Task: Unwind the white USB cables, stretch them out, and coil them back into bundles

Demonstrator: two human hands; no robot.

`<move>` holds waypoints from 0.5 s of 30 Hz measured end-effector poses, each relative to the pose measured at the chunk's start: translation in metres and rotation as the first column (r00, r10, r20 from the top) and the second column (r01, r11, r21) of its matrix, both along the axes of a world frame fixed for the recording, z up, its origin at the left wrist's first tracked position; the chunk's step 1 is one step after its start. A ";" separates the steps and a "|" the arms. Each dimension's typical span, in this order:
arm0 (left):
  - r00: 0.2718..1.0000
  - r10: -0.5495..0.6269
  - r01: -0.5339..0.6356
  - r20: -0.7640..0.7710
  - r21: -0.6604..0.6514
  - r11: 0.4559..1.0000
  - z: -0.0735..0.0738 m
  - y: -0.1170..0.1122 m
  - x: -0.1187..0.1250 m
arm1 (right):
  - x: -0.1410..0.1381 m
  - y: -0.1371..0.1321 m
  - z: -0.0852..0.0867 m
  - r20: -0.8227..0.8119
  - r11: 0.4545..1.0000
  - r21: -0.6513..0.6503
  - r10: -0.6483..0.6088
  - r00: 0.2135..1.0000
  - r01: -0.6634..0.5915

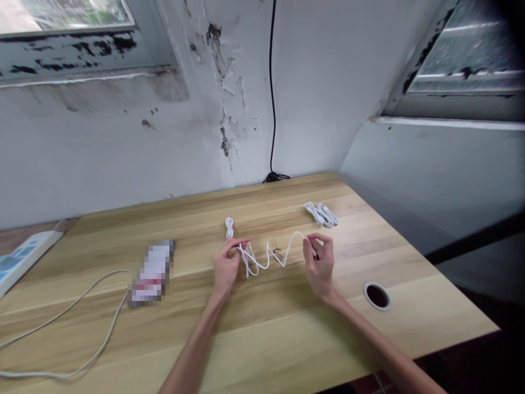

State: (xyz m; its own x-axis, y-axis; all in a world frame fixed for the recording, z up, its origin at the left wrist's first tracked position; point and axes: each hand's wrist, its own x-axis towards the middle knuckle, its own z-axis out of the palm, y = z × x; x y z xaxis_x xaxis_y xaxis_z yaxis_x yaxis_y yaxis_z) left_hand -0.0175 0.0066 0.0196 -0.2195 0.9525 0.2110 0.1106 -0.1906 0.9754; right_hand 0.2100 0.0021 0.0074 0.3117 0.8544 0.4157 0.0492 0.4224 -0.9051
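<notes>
A thin white cable (268, 259) runs in loose waves over the wooden desk (262, 339) between my two hands. My left hand (227, 266) is closed around a bunch of its loops at the left end. My right hand (319, 261) pinches the cable's other end between thumb and fingers. A small coiled white cable (229, 226) lies just beyond my left hand. Another bundled white cable (322, 214) rests beyond my right hand.
A blurred flat packet (151, 272) lies left of my hands. A grey cord (77, 334) loops across the desk's left side, near a white power strip (24, 254). A round cable hole (377, 296) sits at the right. A black wire (272, 98) hangs down the wall.
</notes>
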 end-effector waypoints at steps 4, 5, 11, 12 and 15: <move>0.996 -0.007 0.013 0.088 -0.061 0.998 -0.008 0.002 -0.003 | 0.014 0.016 0.016 -0.141 1.000 -0.024 -0.003 0.990 -0.001; 0.994 -0.011 0.019 0.113 -0.068 0.997 -0.009 0.003 -0.004 | 0.019 0.021 0.019 -0.204 0.998 -0.027 0.042 0.978 -0.048; 0.947 -0.085 0.121 0.310 -0.096 0.988 -0.007 0.004 -0.004 | 0.050 0.047 0.020 -0.772 0.944 0.016 0.221 0.595 -0.330; 0.929 -0.097 0.142 0.356 -0.104 0.984 -0.005 0.004 -0.005 | 0.055 0.049 0.019 -0.825 0.941 0.016 0.203 0.527 -0.337; 0.855 -0.132 0.214 0.502 -0.109 0.971 -0.002 0.003 -0.010 | 0.066 0.052 0.017 -0.895 0.923 0.067 0.223 0.386 -0.378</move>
